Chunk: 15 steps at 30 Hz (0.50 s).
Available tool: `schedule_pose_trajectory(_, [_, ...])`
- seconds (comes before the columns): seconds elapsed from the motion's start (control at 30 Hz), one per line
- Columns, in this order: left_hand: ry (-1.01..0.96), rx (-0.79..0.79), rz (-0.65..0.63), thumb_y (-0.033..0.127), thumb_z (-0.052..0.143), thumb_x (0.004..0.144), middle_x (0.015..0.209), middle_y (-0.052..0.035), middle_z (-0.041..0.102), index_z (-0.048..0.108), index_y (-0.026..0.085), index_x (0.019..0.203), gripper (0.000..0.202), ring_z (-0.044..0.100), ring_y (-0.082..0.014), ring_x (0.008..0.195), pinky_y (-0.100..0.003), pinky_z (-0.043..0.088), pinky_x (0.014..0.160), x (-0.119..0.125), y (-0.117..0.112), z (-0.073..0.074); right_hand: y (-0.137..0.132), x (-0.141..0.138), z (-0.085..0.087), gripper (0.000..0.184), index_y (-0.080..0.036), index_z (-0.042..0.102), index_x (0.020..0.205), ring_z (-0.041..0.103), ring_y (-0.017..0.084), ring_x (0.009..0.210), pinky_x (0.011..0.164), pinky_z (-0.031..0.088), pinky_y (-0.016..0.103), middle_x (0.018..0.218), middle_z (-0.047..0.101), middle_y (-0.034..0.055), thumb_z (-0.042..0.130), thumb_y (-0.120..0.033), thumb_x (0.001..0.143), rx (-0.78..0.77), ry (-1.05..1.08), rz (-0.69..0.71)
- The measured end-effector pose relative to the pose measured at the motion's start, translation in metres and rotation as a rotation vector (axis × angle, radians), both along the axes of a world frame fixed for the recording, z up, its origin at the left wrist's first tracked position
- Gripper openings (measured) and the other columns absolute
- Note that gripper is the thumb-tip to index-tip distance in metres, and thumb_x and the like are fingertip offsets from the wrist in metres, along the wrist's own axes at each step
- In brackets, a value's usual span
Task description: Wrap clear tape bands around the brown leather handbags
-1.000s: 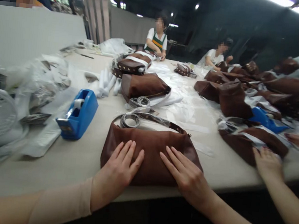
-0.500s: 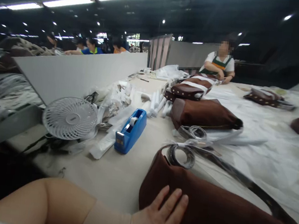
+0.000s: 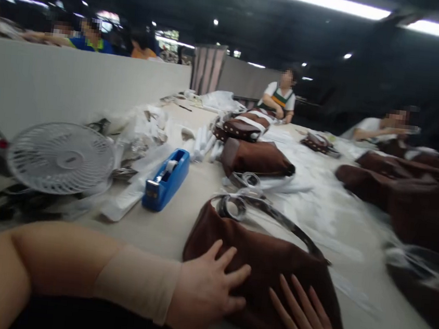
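Observation:
A dark brown handbag (image 3: 269,248) lies on its side at the near edge of the table, its strap (image 3: 287,224) curving along the far side. My left hand (image 3: 210,284) rests on the bag's left part with fingers spread; a beige band covers that wrist. Flat on the right part of the bag lies my right hand (image 3: 305,320), its fingers stretched out and apart. Neither hand grips anything. A wrapped ring-shaped coil (image 3: 233,206) sits at the bag's upper left corner. Left of the bag stands a blue tape dispenser (image 3: 166,180).
A white fan (image 3: 63,158) and plastic wrapping (image 3: 144,135) lie to the left, before a white partition (image 3: 83,77). Behind the near bag is another brown bag (image 3: 259,158). More brown bags (image 3: 415,201) are piled at right. Co-workers (image 3: 279,95) stand at the far side.
The view has swung right, bringing the right-hand pile and another co-worker into sight. My right hand has come fully into view on the bag. My left hand stays on it, fingers spread.

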<state>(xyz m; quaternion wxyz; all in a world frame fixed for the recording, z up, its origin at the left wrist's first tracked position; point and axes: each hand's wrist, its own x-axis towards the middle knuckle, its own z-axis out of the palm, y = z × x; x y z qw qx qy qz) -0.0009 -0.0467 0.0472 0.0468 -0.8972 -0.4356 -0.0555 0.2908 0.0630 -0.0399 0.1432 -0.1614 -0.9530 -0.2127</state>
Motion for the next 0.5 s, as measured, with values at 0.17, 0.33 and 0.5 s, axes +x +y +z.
schedule_pose_trajectory(0.17, [-0.193, 0.071, -0.024, 0.066, 0.051, 0.084, 0.152, -0.0215, 0.028, 0.030, 0.017, 0.148, 0.083, 0.026, -0.0449, 0.137, -0.067, 0.024, 0.106, 0.036, 0.052, -0.016, -0.017, 0.001, 0.014, 0.075, -0.025, 0.019, 0.153, 0.013, 0.028, 0.148, 0.117, 0.019, 0.053, 0.158, 0.022, 0.0061, 0.039, -0.003, 0.084, -0.109, -0.057, -0.068])
schedule_pose_trajectory(0.33, [-0.184, -0.002, -0.003, 0.075, 0.046, 0.081, 0.159, -0.0187, 0.005, 0.023, 0.025, 0.151, 0.089, 0.005, -0.0522, 0.141, -0.076, 0.016, 0.102, 0.031, 0.056, -0.045, -0.024, 0.006, 0.050, 0.077, -0.025, 0.032, 0.150, 0.026, 0.032, 0.144, 0.112, 0.035, 0.050, 0.157, 0.026, 0.0047, 0.057, -0.025, 0.077, -0.294, -0.123, -0.059])
schedule_pose_trajectory(0.5, [-0.018, 0.243, 0.017, 0.063, 0.034, 0.090, 0.155, -0.0192, 0.024, 0.026, 0.026, 0.151, 0.071, 0.037, -0.0462, 0.133, -0.062, 0.043, 0.094, 0.028, 0.057, -0.050, 0.014, -0.010, 0.053, 0.073, -0.039, 0.037, 0.146, 0.045, 0.030, 0.133, 0.106, 0.044, 0.045, 0.143, 0.049, -0.0023, 0.059, -0.035, 0.077, -0.118, 0.247, 0.040])
